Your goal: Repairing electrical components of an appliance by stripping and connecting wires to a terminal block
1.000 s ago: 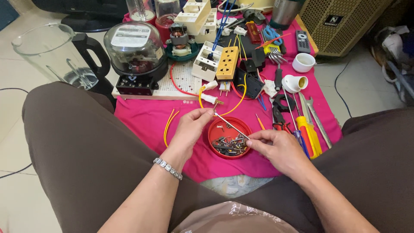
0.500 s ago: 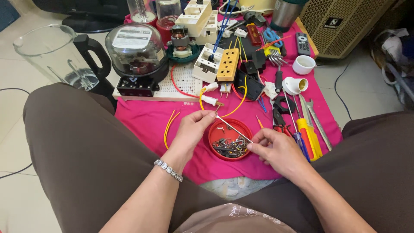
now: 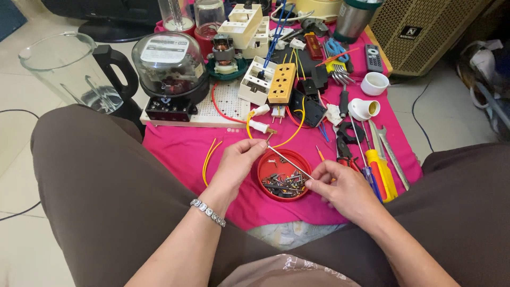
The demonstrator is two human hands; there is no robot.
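Low in the frame, the right hand (image 3: 344, 187) pinches the near end of a thin metal rod (image 3: 289, 162), probably a small screwdriver shaft, between thumb and fingertips. The rod runs up and left over the red lid (image 3: 283, 174), which lies at the middle of the frame and holds dark screws (image 3: 282, 185). The left hand (image 3: 238, 162) is at the left edge of the lid, its fingers pressed together around the far tip of the rod, pinching something too small to see. One second ago this hand was a little more to the left and lower, with the tip over the screws; now the tip is lifted to the upper rim of the lid, close to the brass pins of the white plug (image 3: 261, 127) on the yellow wire (image 3: 294, 130). My judgement is that a screw was taken from the lid and is being brought to the plug, but I cannot see it.

Just beside the left hand, loose yellow wire pieces (image 3: 208, 155) lie on the pink cloth (image 3: 175, 151). At right lie screwdrivers (image 3: 378, 167) and a wrench (image 3: 392, 154). Farther, in the upper middle, stands an orange socket block (image 3: 282, 83), and in the upper left a glass-domed meter (image 3: 170, 66) and a clear jug (image 3: 66, 69).
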